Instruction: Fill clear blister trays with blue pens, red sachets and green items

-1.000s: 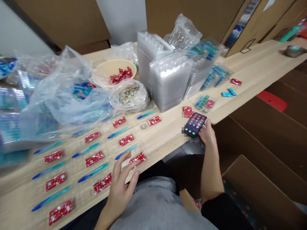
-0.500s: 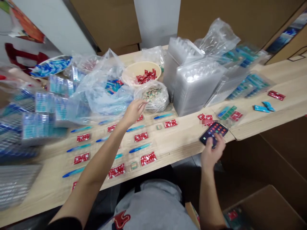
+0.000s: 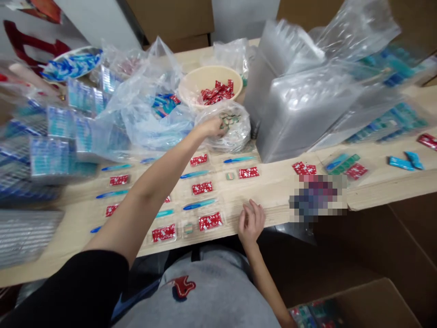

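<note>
The left hand (image 3: 215,127) dips its bent fingers into a clear bag (image 3: 235,142) at the small pieces (image 3: 232,119) inside; whether it grips one, I cannot tell. The right hand (image 3: 251,222) is half open and loosely curled at the front edge of the bench (image 3: 273,196). Left of it, shallow clear trays (image 3: 196,226) carry blue pens and red packets, some with a small piece too. Behind the bag, a cream bowl (image 3: 213,74) contains more red packets (image 3: 218,92). A bluish bag (image 3: 153,132) to its left holds blue items. Lower right, a cardboard box (image 3: 382,300) contains colourful packs (image 3: 316,314).
</note>
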`<state>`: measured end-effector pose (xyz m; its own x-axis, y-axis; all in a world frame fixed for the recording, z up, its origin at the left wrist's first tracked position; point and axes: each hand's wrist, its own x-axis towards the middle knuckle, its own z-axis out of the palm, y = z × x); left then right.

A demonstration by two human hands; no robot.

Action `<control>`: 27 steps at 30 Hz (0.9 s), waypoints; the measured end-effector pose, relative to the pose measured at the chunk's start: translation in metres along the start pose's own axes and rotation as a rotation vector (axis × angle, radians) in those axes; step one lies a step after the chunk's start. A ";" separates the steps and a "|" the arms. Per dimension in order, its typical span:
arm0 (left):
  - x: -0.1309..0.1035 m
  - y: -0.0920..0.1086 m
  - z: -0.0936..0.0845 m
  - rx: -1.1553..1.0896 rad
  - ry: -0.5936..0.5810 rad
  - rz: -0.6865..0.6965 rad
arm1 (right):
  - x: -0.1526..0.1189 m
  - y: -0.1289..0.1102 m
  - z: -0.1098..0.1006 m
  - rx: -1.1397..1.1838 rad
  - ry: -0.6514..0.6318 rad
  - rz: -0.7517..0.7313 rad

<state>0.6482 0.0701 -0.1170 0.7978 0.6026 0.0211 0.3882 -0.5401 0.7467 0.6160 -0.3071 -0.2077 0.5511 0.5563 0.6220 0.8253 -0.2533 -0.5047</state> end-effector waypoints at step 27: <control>-0.009 0.012 -0.007 -0.048 0.072 -0.065 | 0.000 -0.002 0.001 0.057 -0.080 0.053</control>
<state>0.6423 0.0623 -0.1030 0.7360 0.6768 0.0178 0.4138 -0.4706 0.7793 0.6142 -0.3058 -0.2066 0.5805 0.6051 0.5449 0.7855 -0.2398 -0.5705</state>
